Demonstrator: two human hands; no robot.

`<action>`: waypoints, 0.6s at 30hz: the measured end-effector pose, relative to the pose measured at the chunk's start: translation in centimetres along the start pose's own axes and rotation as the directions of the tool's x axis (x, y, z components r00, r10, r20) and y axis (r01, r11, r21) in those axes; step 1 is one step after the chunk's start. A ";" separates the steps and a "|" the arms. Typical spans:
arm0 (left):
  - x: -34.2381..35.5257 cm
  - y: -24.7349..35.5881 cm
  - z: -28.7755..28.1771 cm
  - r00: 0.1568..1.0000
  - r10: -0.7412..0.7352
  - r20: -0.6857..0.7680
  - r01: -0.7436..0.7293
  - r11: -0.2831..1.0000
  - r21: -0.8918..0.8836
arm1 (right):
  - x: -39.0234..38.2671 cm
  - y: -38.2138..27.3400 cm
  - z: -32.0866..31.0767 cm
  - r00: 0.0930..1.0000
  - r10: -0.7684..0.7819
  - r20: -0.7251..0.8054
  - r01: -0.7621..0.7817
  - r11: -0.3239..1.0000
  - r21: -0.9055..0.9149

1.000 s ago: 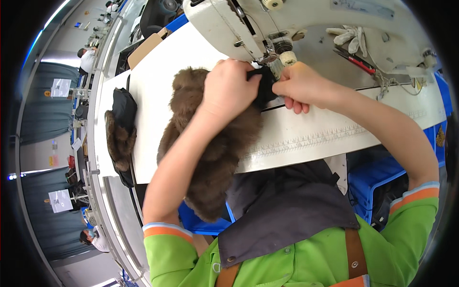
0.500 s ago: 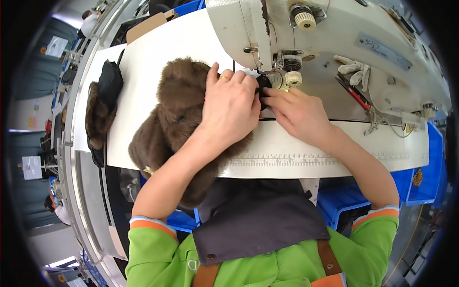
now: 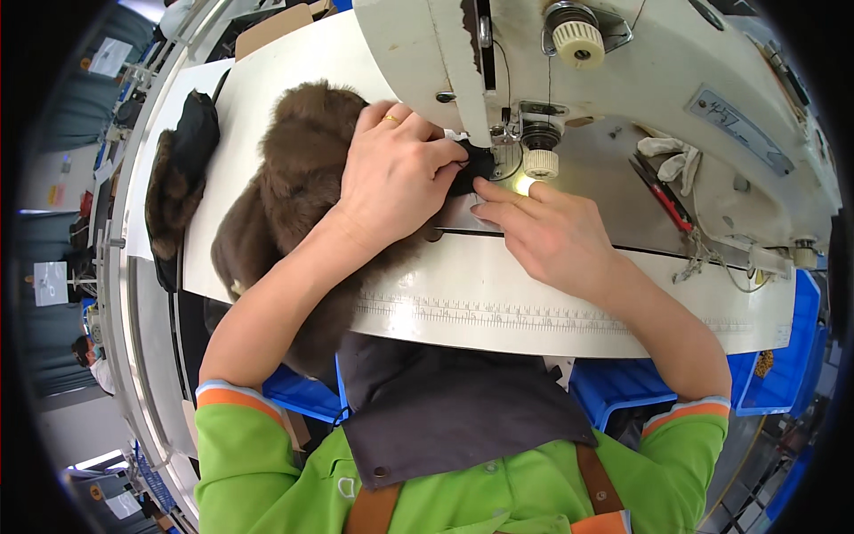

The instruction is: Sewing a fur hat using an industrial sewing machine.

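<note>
A soft brown fur piece (image 3: 298,200), shaped somewhat like a hat with flaps, lies bunched on the sewing table and hangs over its front edge. Black fabric (image 3: 478,165) at its right side reaches the needle area of a cream sewing machine (image 3: 658,67). My left hand (image 3: 391,178) is closed on the fur piece at its black edge, left of the needle, its thumb pointing toward the machine. To the right, my right hand (image 3: 556,231) has curled fingers, with the index fingertip at the fabric's lower right edge. Whether it pinches the fabric is hidden.
Red-handled snips (image 3: 663,196) and a white glove (image 3: 672,160) lie under the machine arm. A second fur-and-black piece (image 3: 182,173) rests at the far left. Along the table's front runs a printed ruler (image 3: 498,313). Blue bins (image 3: 618,387) stand below.
My left hand and the fur piece have shifted left, away from the needle. More black fabric shows between my hands. My right fingertips have drawn slightly apart from the left hand.
</note>
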State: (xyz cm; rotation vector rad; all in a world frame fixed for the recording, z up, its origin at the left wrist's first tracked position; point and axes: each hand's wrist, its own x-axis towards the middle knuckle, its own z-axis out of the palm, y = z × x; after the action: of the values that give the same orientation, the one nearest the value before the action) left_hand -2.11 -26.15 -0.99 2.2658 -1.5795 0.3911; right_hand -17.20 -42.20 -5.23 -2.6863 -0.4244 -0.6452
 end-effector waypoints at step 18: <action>-1.5 2.2 -0.3 0.993 0.107 0.054 -0.107 0.994 0.000 | 0.1 0.4 -0.1 0.999 -0.028 0.019 0.029 0.999 -0.030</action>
State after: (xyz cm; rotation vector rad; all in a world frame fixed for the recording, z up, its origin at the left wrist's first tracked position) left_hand -4.65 -25.49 -1.06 2.2175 -1.7335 0.3633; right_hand -17.05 -42.57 -5.20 -2.7217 -0.4620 -0.6408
